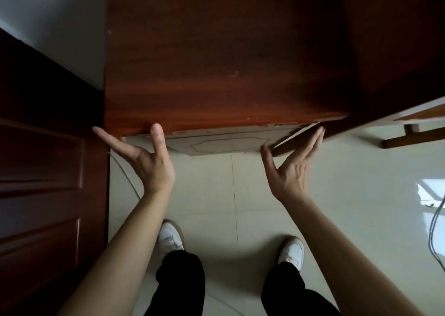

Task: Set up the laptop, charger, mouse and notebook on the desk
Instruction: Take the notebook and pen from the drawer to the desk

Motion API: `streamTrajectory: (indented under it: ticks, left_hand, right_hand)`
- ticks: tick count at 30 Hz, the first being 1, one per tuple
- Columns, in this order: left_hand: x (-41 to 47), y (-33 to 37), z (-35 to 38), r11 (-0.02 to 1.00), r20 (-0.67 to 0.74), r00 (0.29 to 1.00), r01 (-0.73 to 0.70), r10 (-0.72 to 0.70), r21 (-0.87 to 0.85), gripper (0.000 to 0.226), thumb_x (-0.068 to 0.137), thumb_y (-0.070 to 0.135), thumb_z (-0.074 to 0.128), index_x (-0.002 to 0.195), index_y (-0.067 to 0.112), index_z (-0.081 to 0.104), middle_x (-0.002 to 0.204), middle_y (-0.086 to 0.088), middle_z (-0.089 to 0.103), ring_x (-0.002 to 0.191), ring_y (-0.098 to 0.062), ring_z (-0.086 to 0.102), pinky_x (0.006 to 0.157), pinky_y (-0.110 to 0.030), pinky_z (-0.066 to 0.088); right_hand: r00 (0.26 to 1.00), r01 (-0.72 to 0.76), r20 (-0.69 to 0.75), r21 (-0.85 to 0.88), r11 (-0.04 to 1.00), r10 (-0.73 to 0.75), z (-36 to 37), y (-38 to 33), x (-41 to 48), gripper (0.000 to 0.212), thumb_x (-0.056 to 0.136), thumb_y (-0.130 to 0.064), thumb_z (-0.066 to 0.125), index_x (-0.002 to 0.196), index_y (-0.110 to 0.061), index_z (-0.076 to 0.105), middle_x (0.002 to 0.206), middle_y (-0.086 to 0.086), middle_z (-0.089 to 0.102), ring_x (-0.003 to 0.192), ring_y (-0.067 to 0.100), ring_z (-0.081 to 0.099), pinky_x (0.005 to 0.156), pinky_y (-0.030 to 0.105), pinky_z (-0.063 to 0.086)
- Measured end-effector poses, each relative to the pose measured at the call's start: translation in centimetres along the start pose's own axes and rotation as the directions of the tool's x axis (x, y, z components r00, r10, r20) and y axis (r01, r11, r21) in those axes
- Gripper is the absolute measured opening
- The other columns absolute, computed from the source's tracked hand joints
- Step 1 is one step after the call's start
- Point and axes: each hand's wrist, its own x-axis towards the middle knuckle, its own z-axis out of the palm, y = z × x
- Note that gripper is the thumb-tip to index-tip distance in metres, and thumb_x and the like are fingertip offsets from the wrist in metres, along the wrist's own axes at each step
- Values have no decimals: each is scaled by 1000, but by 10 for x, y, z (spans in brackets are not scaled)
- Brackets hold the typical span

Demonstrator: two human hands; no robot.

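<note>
A dark reddish-brown wooden desk (pixel 216 62) fills the upper middle of the head view, its top bare. My left hand (pixel 147 156) is at the desk's front left edge, fingers spread, holding nothing. My right hand (pixel 292 168) is raised below the front right edge, fingers apart, its fingertips beside a cabinet door (pixel 296 137) that stands ajar under the desk. A beige panel front (pixel 224 143) shows below the desk edge between my hands. Laptop, charger, mouse and notebook are not in view.
A dark wooden door (pixel 48 171) stands at the left. The floor is pale tile (pixel 240 195), with my white shoes (pixel 169 239) on it. A thin cable (pixel 433 231) lies at the right edge. Wooden furniture (pixel 414 132) shows at the right.
</note>
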Motion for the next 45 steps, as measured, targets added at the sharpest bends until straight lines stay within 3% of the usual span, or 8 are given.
streamTrajectory:
  ticks: [3, 8, 14, 28, 31, 37, 41, 45]
  left_hand:
    - [-5, -9, 7, 993, 62, 991, 118, -117, -8, 96, 94, 59, 41, 155, 1, -7, 164, -17, -1, 152, -21, 9, 119, -15, 11]
    - [-9, -21, 10, 997, 222, 972, 69, -77, 48, 65, 100, 34, 28, 153, 0, 11, 147, 8, 19, 116, 38, 23, 98, 5, 18]
    - [-9, -23, 4, 969, 244, 940, 248, -239, -6, 85, 83, 70, 36, 152, 21, 21, 136, 27, 36, 121, 19, 41, 114, -35, 36]
    - [-16, -29, -29, 965, 299, 918, 230, -259, 129, 70, 63, 81, 67, 102, 38, 28, 132, -8, 46, 119, -20, 52, 89, -24, 43]
    - [-34, -27, -40, 928, 300, 879, 334, -370, 166, 82, 61, 90, 54, 109, 28, 28, 127, -6, 44, 114, -12, 51, 93, -32, 43]
    - [-64, -17, -61, 831, 228, 799, 529, -557, 173, 132, 51, 100, 42, 142, 7, 19, 153, -5, 28, 135, -12, 41, 113, -47, 38]
    - [-67, -21, -61, 838, 208, 812, 533, -546, 119, 75, 67, 74, 63, 123, 34, 34, 123, 15, 47, 105, 18, 51, 109, -41, 45]
    - [-71, -36, -60, 827, 240, 799, 561, -552, 34, 45, 85, 29, 75, 116, 37, 42, 106, 17, 64, 85, 15, 61, 102, -44, 49]
  right_hand:
    - [989, -145, 47, 86, 986, 142, 5, 7, 8, 116, 90, -47, 69, 155, 4, -13, 164, 27, -5, 153, 36, -2, 121, 25, -4]
    - [972, -233, 52, 188, 954, 227, 6, 11, 34, 110, 82, -42, 62, 155, 8, -4, 163, 29, 5, 152, 39, 2, 100, -4, -12]
    - [950, -301, 51, 417, 858, 309, -1, 0, 47, 95, 71, -21, 68, 151, 3, 21, 150, 19, 33, 143, 29, 34, 121, 48, 25]
    - [938, -336, 89, 462, 821, 334, -23, -10, 15, 85, 75, -15, 63, 149, -16, 22, 152, -1, 31, 133, 22, 49, 105, 37, 48]
    - [934, -342, 69, 447, 827, 349, -29, -13, -12, 83, 81, -27, 67, 150, -21, 21, 149, -7, 30, 128, -4, 46, 106, 30, 45]
    - [888, -459, 239, 539, 707, 394, -44, -8, -63, 99, 82, -48, 67, 158, -28, 6, 161, -13, 20, 132, 9, 54, 107, 57, 46]
    - [809, -565, 303, 635, 527, 503, -44, -11, -68, 109, 68, -80, 69, 154, -36, 19, 155, -10, 39, 133, 19, 55, 96, 48, 56]
    - [686, -676, 307, 605, 422, 659, -29, -5, -59, 100, 68, -50, 78, 152, -20, 31, 142, 4, 53, 125, 18, 60, 95, 43, 58]
